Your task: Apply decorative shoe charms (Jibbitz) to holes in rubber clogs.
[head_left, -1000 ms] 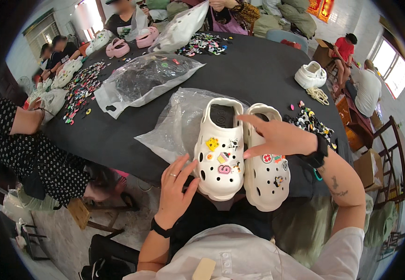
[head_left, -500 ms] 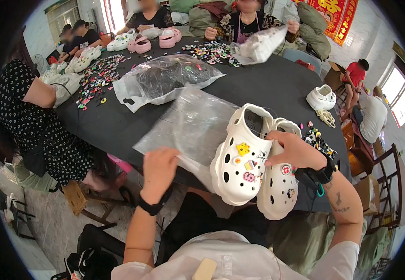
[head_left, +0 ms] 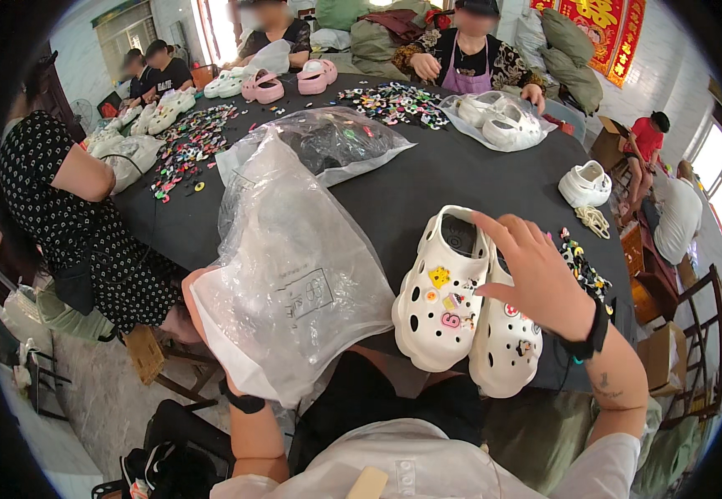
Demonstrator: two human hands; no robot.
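Observation:
Two white clogs point(head_left: 442, 312) stand side by side at the table's near edge, toes toward me. Colourful charms sit in their holes, including a yellow crown and a pink numeral. Over the right clog point(head_left: 506, 353) hovers my right hand point(head_left: 544, 279), its fingers spread and its fingertips beside the heel openings. To the left, a clear plastic bag point(head_left: 303, 274) is raised off the tabletop. My left hand point(head_left: 203, 312) grips it at its left side, with most of the fingers hidden by the bag.
On the black table point(head_left: 344, 216) lie a filled plastic bag point(head_left: 336, 141), heaps of charms point(head_left: 394, 104), pink clogs point(head_left: 317, 76), a bagged pair of clogs point(head_left: 498, 121) and another white pair point(head_left: 585, 185) beside a cord point(head_left: 593, 222). Several people sit around; one in a dotted dress point(head_left: 78, 216) is at left.
My left hand has lifted the plastic bag off the table and moved left with it. My right hand has loosened from the clogs. Across the table, a co-worker has put down a bag of clogs.

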